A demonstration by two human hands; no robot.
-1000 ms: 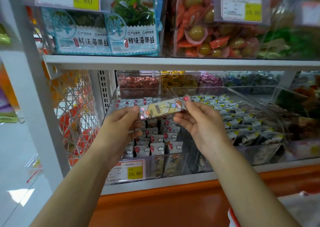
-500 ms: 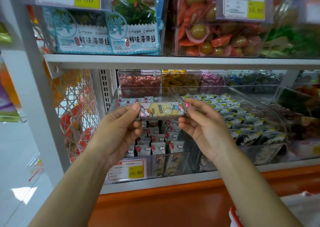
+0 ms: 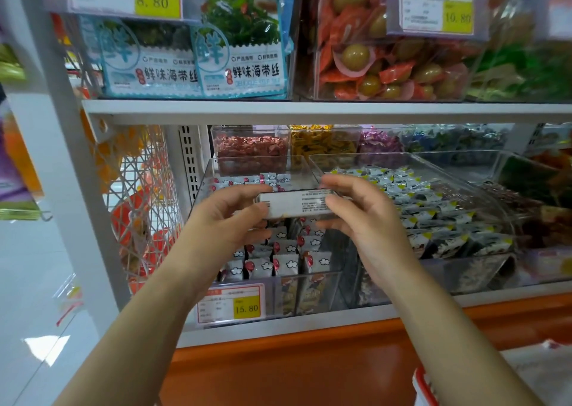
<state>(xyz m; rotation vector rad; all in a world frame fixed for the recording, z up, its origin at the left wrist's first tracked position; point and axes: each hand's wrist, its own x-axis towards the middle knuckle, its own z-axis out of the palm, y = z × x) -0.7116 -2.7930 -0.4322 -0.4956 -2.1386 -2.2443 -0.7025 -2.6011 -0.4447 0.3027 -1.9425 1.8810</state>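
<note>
fingers [image 3: 247,190] of the left hand [image 3: 226,220] and right hand [image 3: 368,217] pinch the two ends of a long snack packet [image 3: 297,204], held level above the clear bin [image 3: 201,195] on the shelf [image 3: 309,323], its small-print back facing the person, likely so the label can be read.
</note>
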